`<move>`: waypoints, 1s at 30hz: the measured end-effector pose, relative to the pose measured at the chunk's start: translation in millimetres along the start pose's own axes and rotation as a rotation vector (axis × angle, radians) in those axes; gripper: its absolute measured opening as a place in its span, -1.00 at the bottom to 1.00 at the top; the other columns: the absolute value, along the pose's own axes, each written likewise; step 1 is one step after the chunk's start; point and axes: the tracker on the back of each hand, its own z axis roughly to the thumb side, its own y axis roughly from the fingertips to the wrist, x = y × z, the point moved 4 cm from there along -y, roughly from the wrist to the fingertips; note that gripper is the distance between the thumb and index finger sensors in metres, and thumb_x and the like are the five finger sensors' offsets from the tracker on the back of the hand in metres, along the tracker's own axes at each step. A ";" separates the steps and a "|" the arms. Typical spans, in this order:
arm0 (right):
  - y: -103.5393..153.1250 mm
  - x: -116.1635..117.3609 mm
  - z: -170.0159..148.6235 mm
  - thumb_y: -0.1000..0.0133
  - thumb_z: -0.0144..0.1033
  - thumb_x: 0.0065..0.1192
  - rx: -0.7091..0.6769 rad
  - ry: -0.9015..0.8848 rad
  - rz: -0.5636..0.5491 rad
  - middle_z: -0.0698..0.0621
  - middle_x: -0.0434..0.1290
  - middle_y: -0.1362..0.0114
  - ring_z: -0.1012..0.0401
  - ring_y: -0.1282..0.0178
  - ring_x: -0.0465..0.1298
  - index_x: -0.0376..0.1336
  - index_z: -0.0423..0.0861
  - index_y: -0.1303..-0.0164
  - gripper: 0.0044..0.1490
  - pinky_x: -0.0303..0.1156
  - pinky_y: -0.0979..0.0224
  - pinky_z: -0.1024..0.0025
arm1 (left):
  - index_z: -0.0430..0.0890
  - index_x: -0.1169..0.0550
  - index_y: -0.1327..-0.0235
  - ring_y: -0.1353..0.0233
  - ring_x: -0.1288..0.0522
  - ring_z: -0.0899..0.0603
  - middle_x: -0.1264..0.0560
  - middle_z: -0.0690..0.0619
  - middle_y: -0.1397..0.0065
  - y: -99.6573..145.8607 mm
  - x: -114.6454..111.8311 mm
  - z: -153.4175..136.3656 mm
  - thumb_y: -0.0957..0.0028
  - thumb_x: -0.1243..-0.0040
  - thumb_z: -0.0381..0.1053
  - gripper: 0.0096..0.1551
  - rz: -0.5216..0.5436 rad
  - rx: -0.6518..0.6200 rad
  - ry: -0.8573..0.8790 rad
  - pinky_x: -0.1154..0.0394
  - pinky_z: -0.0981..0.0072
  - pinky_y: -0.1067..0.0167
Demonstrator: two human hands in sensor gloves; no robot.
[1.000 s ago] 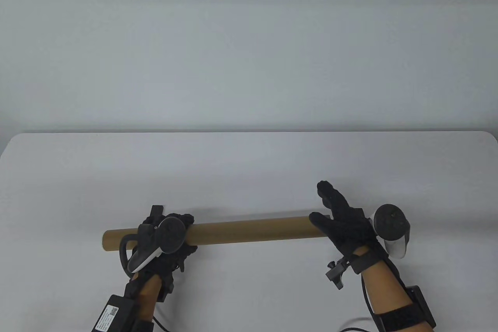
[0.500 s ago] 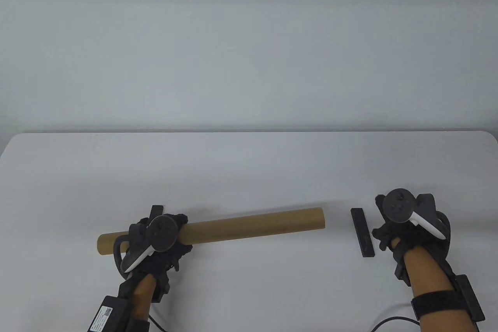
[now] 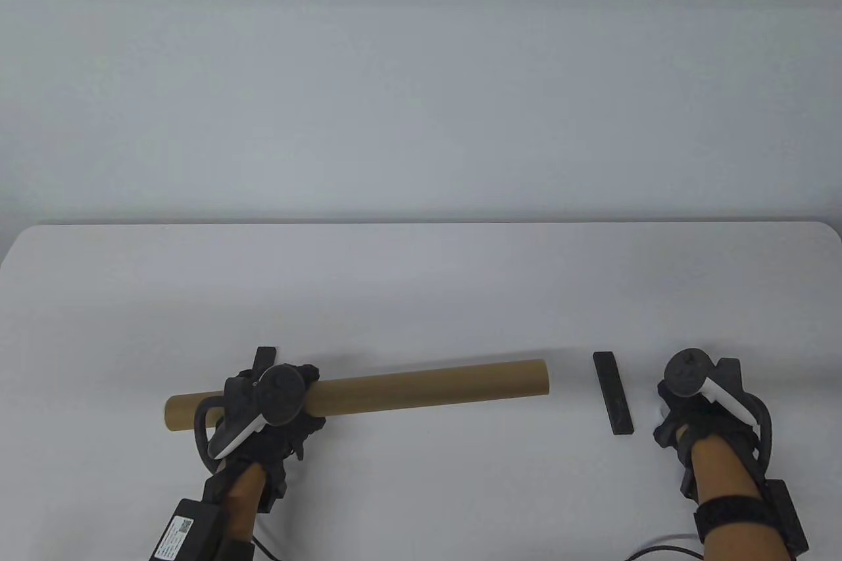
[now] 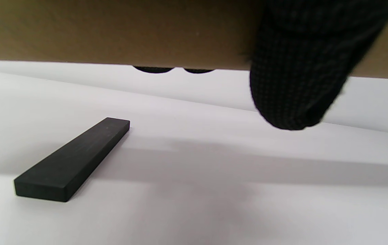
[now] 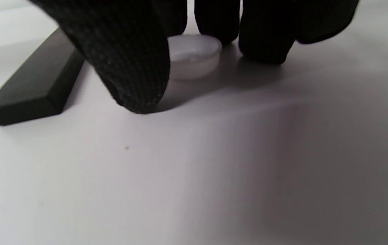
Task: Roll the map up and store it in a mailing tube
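A brown cardboard mailing tube (image 3: 421,387) lies across the front of the table, its open end towards the right. My left hand (image 3: 284,400) grips it near its left end; in the left wrist view the thumb (image 4: 292,85) crosses the tube (image 4: 112,30) and fingertips peep out under it. The tube hangs just above the table there. My right hand (image 3: 691,406) is down at the far right, thumb (image 5: 129,68) and fingers curled round a small white end cap (image 5: 197,56) that sits on the table. No map shows in any view.
A black flat bar (image 3: 613,393) lies between the tube's right end and my right hand, also in the right wrist view (image 5: 33,92). A second black bar (image 3: 265,356) lies behind my left hand (image 4: 74,160). The white table (image 3: 421,285) ends at a pale wall.
My right hand left the tube's right end, moved right past the black bar and came down over the white cap. The tube shifted slightly left in my left hand.
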 end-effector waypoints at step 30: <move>73.4 -55.5 127.5 -0.09 -0.24 0.50 -0.850 -1.157 -0.093 -0.30 0.35 -0.46 -0.17 -0.25 0.56 0.25 -0.27 -0.56 -0.15 0.38 -0.32 -0.23 | 0.37 -0.46 -0.22 -0.38 -0.55 -0.06 -0.53 0.19 -0.34 2.4 5.8 0.8 0.36 -0.66 0.33 -0.16 -0.015 -0.003 0.082 -0.26 -0.10 -0.54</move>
